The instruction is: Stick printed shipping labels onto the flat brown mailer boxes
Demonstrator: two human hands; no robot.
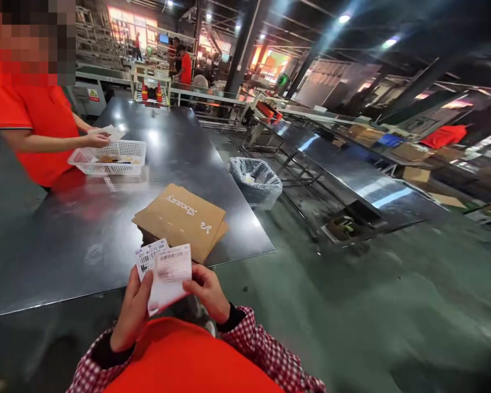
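Two printed paper slips are held in front of my body, just off the table's near edge. My left hand [134, 308] pinches a shipping label [149, 251] with a barcode and large digits, its thumb on top. Overlapping that label is a white slip [172, 275] with a barcode and fine print, too small to read. My right hand [208, 292] grips this slip by its right edge between thumb and fingers. Right beyond the papers, a stack of brown cardboard mailers [182, 215] with white lettering lies on the dark table [85, 267].
Across the table at left, a co-worker in a red shirt [45, 125] holds papers over a white perforated basket [117, 155]. A plastic-lined bin [256, 183] stands on the floor beyond the table's right edge. Another long table [352, 174] runs along the right.
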